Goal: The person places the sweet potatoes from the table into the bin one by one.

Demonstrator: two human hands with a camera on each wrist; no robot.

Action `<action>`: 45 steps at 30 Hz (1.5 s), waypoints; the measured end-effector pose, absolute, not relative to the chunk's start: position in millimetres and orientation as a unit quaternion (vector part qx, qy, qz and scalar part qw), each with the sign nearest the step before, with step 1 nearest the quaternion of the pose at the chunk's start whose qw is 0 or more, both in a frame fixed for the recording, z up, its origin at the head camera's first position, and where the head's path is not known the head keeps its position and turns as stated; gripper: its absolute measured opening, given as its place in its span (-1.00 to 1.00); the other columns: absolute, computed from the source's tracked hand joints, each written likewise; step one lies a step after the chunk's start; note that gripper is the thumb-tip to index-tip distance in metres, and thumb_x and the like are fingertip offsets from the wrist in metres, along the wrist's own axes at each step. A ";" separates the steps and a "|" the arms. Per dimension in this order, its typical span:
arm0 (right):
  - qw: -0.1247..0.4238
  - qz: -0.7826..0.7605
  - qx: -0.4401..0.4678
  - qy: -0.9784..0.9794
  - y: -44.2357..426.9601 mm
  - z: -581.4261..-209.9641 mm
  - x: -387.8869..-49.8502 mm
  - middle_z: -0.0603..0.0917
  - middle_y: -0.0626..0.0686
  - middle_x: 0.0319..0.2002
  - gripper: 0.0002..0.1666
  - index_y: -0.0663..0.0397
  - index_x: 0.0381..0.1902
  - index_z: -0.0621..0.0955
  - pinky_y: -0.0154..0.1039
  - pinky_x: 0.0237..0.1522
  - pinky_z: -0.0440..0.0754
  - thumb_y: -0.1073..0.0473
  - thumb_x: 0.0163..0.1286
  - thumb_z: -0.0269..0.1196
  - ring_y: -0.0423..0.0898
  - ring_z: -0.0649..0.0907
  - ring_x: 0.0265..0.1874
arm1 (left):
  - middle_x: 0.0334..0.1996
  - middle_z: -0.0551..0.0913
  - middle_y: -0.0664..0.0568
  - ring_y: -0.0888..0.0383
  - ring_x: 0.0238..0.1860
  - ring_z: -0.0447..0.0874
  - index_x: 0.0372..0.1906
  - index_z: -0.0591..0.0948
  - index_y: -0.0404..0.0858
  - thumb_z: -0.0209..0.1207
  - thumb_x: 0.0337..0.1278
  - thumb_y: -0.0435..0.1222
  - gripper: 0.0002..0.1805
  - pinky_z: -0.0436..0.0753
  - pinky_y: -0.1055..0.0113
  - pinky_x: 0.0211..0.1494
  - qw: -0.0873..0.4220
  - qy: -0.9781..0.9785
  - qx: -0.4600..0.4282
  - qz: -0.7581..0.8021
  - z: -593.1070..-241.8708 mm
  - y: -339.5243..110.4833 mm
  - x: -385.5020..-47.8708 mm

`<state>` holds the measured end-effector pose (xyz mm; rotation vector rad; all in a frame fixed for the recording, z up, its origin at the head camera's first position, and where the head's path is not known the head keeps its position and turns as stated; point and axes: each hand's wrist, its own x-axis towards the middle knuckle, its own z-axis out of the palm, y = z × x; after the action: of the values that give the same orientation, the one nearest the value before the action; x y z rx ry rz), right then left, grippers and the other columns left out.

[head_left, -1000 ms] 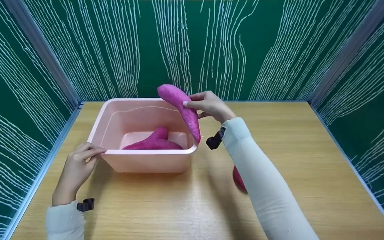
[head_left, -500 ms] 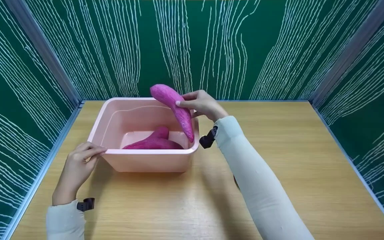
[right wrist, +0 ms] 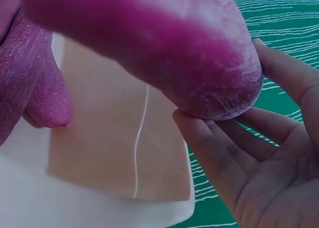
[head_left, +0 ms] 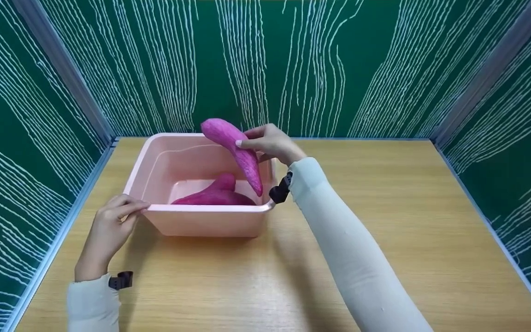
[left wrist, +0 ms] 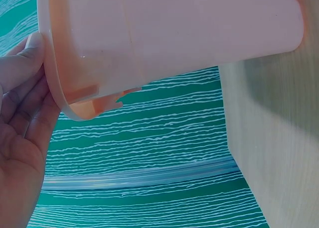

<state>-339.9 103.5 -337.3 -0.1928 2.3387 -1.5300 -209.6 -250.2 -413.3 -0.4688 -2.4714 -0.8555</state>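
My right hand (head_left: pixel 278 144) pinches a magenta sweet potato (head_left: pixel 234 144) between thumb and fingers, above the right side of a pink plastic tub (head_left: pixel 205 224). It hangs tilted, its tapered end low inside the rim. In the right wrist view the held sweet potato (right wrist: pixel 164 44) fills the top, with fingers on both sides of its end. At the tub's near left corner, my left hand (head_left: pixel 109 230) grips the rim. The left wrist view has thumb and fingers on either side of that rim (left wrist: pixel 52 63). Other sweet potatoes (head_left: pixel 212 197) lie crossed on the tub's bottom.
The tub stands on a wooden table (head_left: pixel 385 207), towards the back left. Green panels with wavy white lines (head_left: pixel 311 69) wall the table at the back and sides, joined by metal corner posts (head_left: pixel 496 69). Dark wrist cameras (head_left: pixel 280 188) sit on both wrists.
My right hand has carried the sweet potato left, from over the tub's right rim to inside it. A reddish thing on the table is now hidden by the right forearm. The left hand stays.
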 end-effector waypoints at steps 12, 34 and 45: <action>0.177 -0.531 -0.085 0.824 95.9 -339.6 -343.8 0.67 0.06 -0.02 -0.44 0.03 0.17 0.58 -0.19 -0.16 0.77 -0.01 0.24 0.36 -0.04 0.71 -0.14 | -0.34 0.68 -0.05 0.05 -0.17 0.61 -0.26 0.77 -0.30 0.33 -0.09 -0.58 -0.76 0.64 0.37 0.03 0.236 -0.904 -0.172 -0.313 -412.9 -249.1 -210.6; 0.185 -0.520 -0.083 0.830 90.5 -345.1 -345.9 0.62 0.01 0.07 -0.44 -0.02 0.22 0.54 -0.19 -0.12 0.76 0.08 0.26 0.35 -0.04 0.67 -0.06 | -0.31 0.68 -0.06 0.03 -0.14 0.61 -0.23 0.76 -0.29 0.31 -0.05 -0.59 -0.75 0.63 0.07 -0.02 0.226 -0.906 -0.168 -0.315 -413.5 -250.0 -210.3; 0.179 -0.520 -0.083 0.831 87.0 -343.2 -340.9 0.61 0.07 0.13 -0.41 0.09 0.24 0.51 -0.08 0.21 0.59 0.14 0.25 0.34 -0.01 0.60 0.11 | -0.36 0.68 -0.04 0.11 -0.20 0.58 -0.29 0.77 -0.30 0.34 -0.12 -0.61 -0.74 0.43 0.83 0.04 0.247 -0.898 -0.182 -0.316 -414.7 -250.9 -210.5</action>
<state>-340.9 87.0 -343.2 -0.2358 2.3491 -1.4696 -210.5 -250.9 -414.7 -0.4963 -2.4470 -0.8624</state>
